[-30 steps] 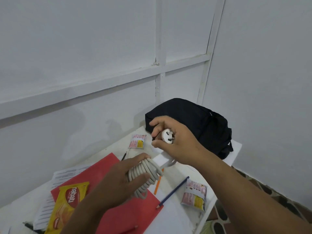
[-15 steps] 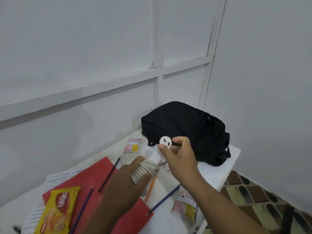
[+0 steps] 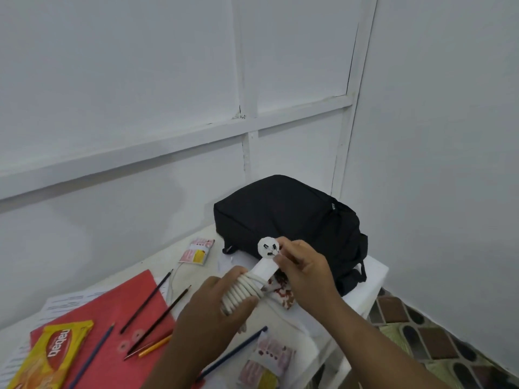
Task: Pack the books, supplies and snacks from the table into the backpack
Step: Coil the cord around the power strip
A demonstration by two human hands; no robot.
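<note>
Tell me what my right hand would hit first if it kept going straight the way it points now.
Probably the black backpack. Your right hand, pinching the white plug, points up and away toward it; nothing else shows between them, though depth is hard to judge.

1. White worktop (image 3: 373, 276) carrying a black backpack (image 3: 286, 217) beyond the fingers.
2. Red folder (image 3: 112, 313), pencils (image 3: 146, 301) and a yellow snack packet (image 3: 50, 357) lie left of the fingers.
3. Small pink sachets: one (image 3: 197, 251) beyond the fingers, another (image 3: 266, 363) nearer the viewer.

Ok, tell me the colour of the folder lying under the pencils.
Red. The folder shows best in the head view, the only one, flat on the white table.
</note>
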